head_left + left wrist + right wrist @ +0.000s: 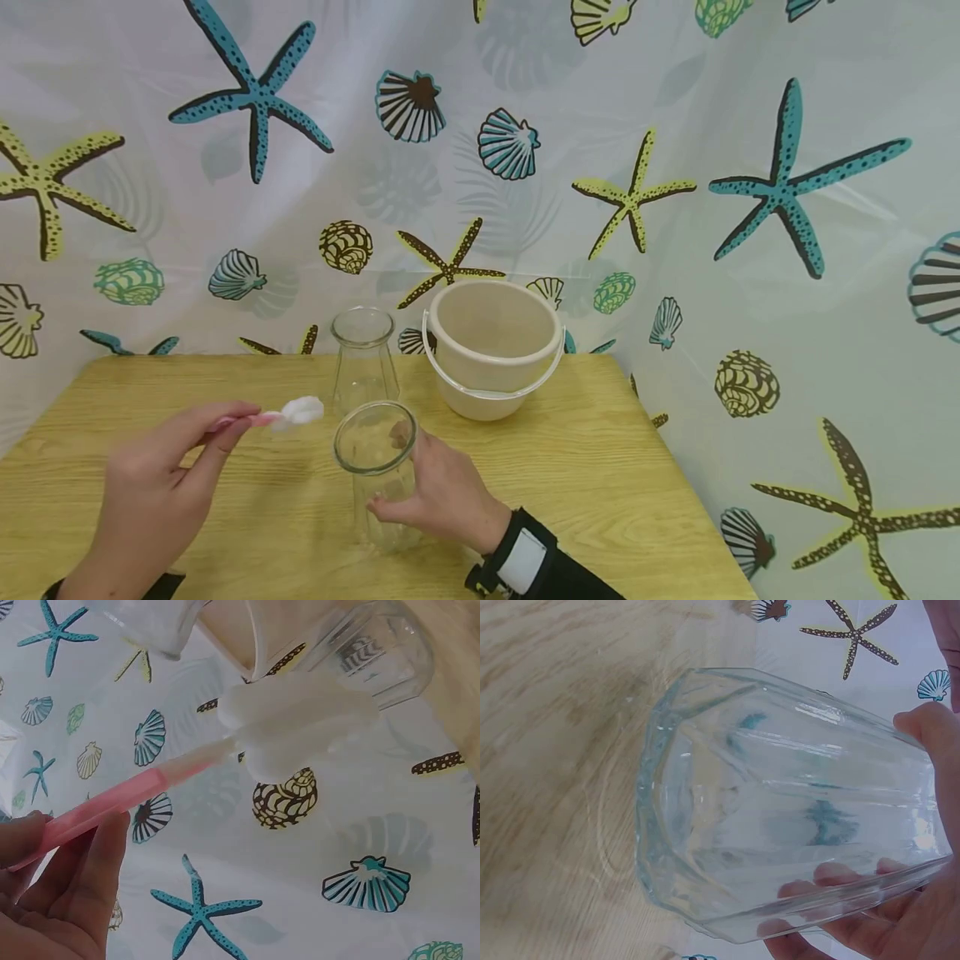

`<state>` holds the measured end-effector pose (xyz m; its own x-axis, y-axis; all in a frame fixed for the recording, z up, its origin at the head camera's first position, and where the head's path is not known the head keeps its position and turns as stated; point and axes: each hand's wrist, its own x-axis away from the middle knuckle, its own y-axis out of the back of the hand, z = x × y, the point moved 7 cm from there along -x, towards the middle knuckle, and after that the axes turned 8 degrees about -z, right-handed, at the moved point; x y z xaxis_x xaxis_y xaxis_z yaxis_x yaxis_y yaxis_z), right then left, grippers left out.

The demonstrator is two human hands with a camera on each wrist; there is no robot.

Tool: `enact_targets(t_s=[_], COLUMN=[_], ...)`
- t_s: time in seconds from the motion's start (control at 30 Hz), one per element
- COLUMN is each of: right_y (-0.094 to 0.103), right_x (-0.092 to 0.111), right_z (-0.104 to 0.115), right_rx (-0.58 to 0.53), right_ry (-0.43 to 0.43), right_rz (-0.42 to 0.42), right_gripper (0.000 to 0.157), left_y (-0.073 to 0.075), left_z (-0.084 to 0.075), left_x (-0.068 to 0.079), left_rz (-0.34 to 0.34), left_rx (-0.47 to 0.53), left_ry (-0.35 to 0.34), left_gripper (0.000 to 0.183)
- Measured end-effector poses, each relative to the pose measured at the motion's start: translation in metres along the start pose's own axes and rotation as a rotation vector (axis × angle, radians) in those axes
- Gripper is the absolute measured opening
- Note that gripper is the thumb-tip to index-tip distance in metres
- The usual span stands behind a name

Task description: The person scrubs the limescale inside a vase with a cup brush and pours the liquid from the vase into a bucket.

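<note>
My left hand (161, 483) pinches the pink handle of a sponge bottle brush (302, 410) between thumb and fingers. The brush's white sponge head points right, level with the rim of the nearer glass vase (381, 492) and outside it. In the left wrist view the pink handle (112, 802) and the fluffy white head (289, 724) show large. My right hand (453, 496) grips that clear vase from its right side, thumb in front and fingers round the back. The right wrist view shows the vase's faceted glass body (780, 795) and its base close to the wooden table.
A second clear glass vase (363, 362) stands just behind the held one. Right of it is a cream bucket (487, 383) with its white handle hanging down in front. The wooden table (600, 500) ends at a curtain (525, 208) printed with starfish and shells.
</note>
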<state>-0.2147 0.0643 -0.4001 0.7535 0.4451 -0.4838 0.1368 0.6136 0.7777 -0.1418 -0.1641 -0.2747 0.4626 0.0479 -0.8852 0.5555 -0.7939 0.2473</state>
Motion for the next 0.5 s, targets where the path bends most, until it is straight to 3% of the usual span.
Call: enact_targets(t_s=[0.37,0.5], right_y=[0.001,0.000], right_x=[0.001,0.002], right_z=[-0.002,-0.002], right_rx=[-0.004,-0.005], right_ry=[-0.008,-0.010], right_rz=[-0.002,-0.006], right_gripper=[0.069,0.069], left_y=[-0.033,-0.043], left_z=[0.013,0.015], left_x=[0.034,0.043], left_rz=[0.219,0.285], left_rx=[-0.101,-0.123], left_ry=[-0.060,-0.077], left_gripper=[0.040,0.027])
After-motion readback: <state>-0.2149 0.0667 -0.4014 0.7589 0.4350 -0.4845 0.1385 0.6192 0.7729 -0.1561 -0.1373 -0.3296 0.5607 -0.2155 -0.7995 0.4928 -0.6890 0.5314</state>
